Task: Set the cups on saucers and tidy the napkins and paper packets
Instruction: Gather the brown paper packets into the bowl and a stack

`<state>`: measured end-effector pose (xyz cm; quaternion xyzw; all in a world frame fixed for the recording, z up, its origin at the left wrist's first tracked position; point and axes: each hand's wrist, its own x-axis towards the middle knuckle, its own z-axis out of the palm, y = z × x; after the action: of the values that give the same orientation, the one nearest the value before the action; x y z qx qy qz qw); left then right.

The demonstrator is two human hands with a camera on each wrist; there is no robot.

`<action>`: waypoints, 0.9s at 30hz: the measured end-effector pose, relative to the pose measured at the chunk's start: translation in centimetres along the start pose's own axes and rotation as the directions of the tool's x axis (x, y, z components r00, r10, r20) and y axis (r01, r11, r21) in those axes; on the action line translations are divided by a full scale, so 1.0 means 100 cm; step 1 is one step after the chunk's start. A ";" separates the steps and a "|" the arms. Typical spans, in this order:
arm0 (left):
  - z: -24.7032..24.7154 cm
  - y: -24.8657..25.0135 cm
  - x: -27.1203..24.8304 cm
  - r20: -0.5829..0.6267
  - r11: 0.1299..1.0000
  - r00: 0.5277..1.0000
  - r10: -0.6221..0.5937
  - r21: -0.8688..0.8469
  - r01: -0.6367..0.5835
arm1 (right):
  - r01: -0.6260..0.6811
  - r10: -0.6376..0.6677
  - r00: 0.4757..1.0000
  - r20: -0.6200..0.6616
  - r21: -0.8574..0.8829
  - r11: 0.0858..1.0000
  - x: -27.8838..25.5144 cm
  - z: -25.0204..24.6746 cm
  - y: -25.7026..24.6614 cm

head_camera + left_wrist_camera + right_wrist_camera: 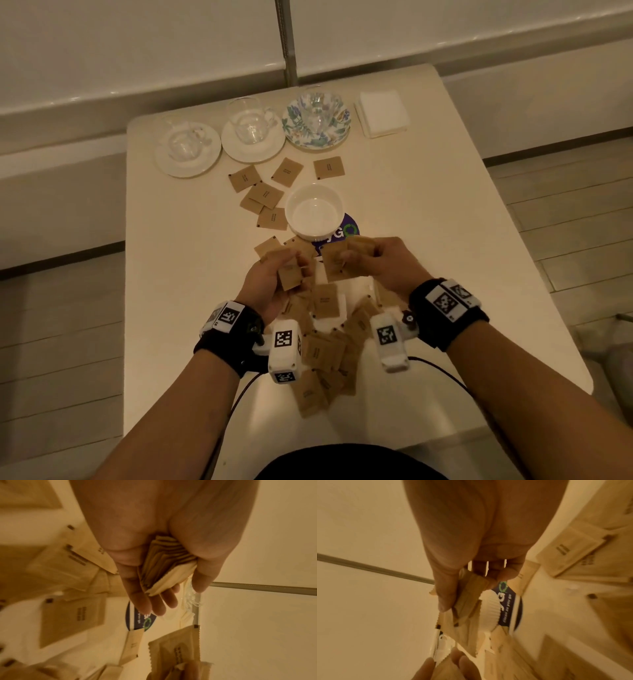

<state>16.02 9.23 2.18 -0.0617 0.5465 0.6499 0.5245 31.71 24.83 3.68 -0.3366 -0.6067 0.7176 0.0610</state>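
Brown paper packets (325, 346) lie scattered over the white table (178, 274), many heaped near its front edge. My left hand (274, 277) grips a thick stack of packets (164, 563) between thumb and fingers. My right hand (373, 263) pinches a few packets (469, 599) just right of it. Both hands hover over the heap, close to a white bowl (313, 212). At the back, three glass cups (251, 121) stand on saucers: two white saucers (187, 150) and a floral one (317, 121). A stack of white napkins (382, 111) sits at the back right.
The white bowl stands on a dark round coaster (342, 236) mid-table. More loose packets (267, 195) lie between the bowl and the saucers. A metal pole (286, 41) rises behind the table. The floor drops away on both sides.
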 end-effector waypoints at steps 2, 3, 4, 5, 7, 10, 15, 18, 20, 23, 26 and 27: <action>0.009 0.008 0.001 0.063 1.000 0.998 0.004 -0.003 -0.004 | 0.041 -0.040 0.999 -0.036 0.011 0.999 0.001 -0.002 -0.010; 0.014 0.011 0.001 0.091 1.000 0.996 0.008 -0.003 -0.008 | 0.055 -0.056 0.997 -0.051 -0.009 0.998 0.001 -0.002 -0.014; 0.018 0.013 0.000 0.111 1.000 0.994 0.013 0.000 -0.013 | 0.065 -0.068 0.995 -0.069 -0.058 0.996 0.003 -0.002 -0.016; 0.021 0.015 0.000 0.126 1.000 0.992 0.022 0.008 -0.024 | 0.064 -0.074 0.994 -0.081 -0.114 0.991 0.004 -0.002 -0.018; 0.025 0.017 0.000 0.145 0.997 0.988 0.060 0.044 -0.067 | 0.079 -0.098 0.991 -0.088 -0.200 0.977 0.006 0.000 -0.020; 0.028 0.015 0.002 0.101 0.982 0.986 0.135 0.122 -0.147 | 0.125 -0.155 0.984 -0.088 -0.283 0.951 0.004 0.004 -0.023; 0.028 0.018 0.003 0.017 0.995 0.999 0.042 0.093 -0.043 | 0.249 -0.270 0.962 -0.034 -0.290 0.924 -0.002 0.009 -0.030; 0.023 0.018 0.003 0.058 0.997 0.997 -0.055 0.061 0.052 | 0.337 -0.365 0.931 0.004 -0.395 0.855 -0.003 0.012 -0.033; 0.021 0.017 0.002 0.092 0.994 0.993 -0.080 0.077 0.073 | 0.375 -0.408 0.912 0.044 -0.493 0.785 -0.003 0.012 -0.033; 0.022 0.014 0.000 0.127 0.991 0.989 -0.074 0.120 0.059 | 0.396 -0.428 0.897 0.106 -0.621 0.676 -0.003 0.012 -0.033; 0.025 0.010 0.000 0.180 0.983 0.980 -0.078 0.177 0.046 | 0.432 -0.445 0.873 0.200 -0.740 0.515 -0.002 0.016 -0.035; 0.027 0.008 0.000 0.199 0.981 0.976 -0.087 0.189 0.049 | 0.443 -0.455 0.862 0.222 -0.766 0.466 -0.001 0.018 -0.036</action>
<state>16.74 11.43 3.82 0.0360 0.5441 0.5813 0.6040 29.66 24.22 7.07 -0.1613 -0.9267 0.3259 0.0948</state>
